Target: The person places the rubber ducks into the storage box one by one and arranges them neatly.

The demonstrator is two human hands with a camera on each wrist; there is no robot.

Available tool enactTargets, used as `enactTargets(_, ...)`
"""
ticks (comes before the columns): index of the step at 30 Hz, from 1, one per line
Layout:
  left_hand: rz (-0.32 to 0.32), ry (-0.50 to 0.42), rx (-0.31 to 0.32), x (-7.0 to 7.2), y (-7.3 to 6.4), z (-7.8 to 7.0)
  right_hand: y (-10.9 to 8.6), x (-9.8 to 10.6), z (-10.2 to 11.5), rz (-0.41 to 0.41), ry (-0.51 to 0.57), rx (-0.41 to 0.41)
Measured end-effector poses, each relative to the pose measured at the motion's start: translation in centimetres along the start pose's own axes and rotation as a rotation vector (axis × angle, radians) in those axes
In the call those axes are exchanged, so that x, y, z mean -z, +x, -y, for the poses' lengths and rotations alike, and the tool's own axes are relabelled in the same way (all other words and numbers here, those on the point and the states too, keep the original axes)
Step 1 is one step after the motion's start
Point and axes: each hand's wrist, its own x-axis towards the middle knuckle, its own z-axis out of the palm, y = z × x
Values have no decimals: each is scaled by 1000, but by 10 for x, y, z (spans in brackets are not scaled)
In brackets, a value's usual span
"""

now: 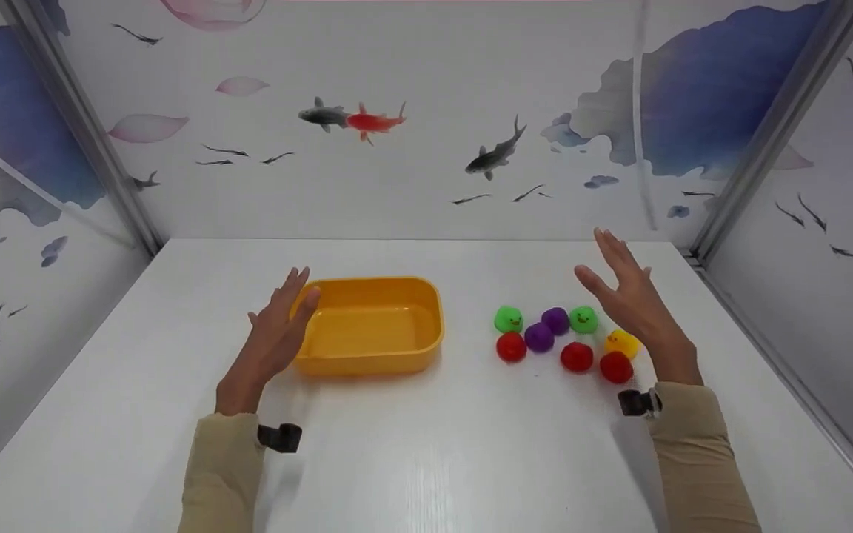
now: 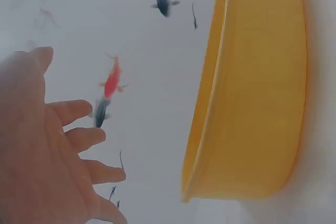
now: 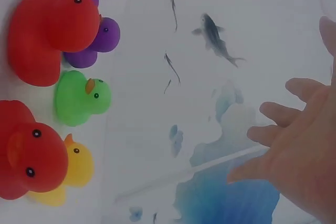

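My left hand (image 1: 272, 337) is raised at the left side of a yellow plastic basin (image 1: 369, 363), its fingers extended and nothing in its grasp. In the left wrist view the basin wall (image 2: 252, 93) stands apart from the spread fingers. Over on the right, my right hand (image 1: 637, 307) hovers above a group of rubber ducks, fingers straight and holding nothing. The group has red ducks (image 1: 577, 357), purple ducks (image 1: 539, 337), green ducks (image 1: 509, 320) and a yellow duck (image 1: 623, 343). The right wrist view shows a red duck (image 3: 52, 35) and a green duck (image 3: 83, 98) side-on.
A white table (image 1: 426, 451) carries the basin and ducks. Walls printed with fish and lotus patterns (image 1: 434, 200) enclose its back and both sides, with metal posts (image 1: 774, 133) at the back corners. Small black cameras (image 1: 280, 437) are worn on both wrists.
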Motion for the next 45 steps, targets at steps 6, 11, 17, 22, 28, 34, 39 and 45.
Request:
enactTargets(6,-15,-108,77,-10,-7,11,-5,0,-19,-13,60,-88)
enactTargets(11,-18,-172,145,-9,-7,23,-6,-6,-38,7,131,-167)
enactTargets(17,-25,-350,273,-2,-2,46,-1,-16,-55,60,265,-286)
enactTargets(22,20,-432,359,-4,-1,58,2,-27,-66,90,322,-382)
enactTargets(28,78,-425,353,-9,0,63,4,-33,-69,131,279,-415)
enactTargets(34,102,-475,333,-11,0,65,4,-36,-70,155,219,-392)
enactTargets(39,109,-516,321,-10,-1,66,6,-39,-71,156,180,-381)
enactTargets(45,107,-538,302,-10,0,68,8,-40,-70,160,171,-383)
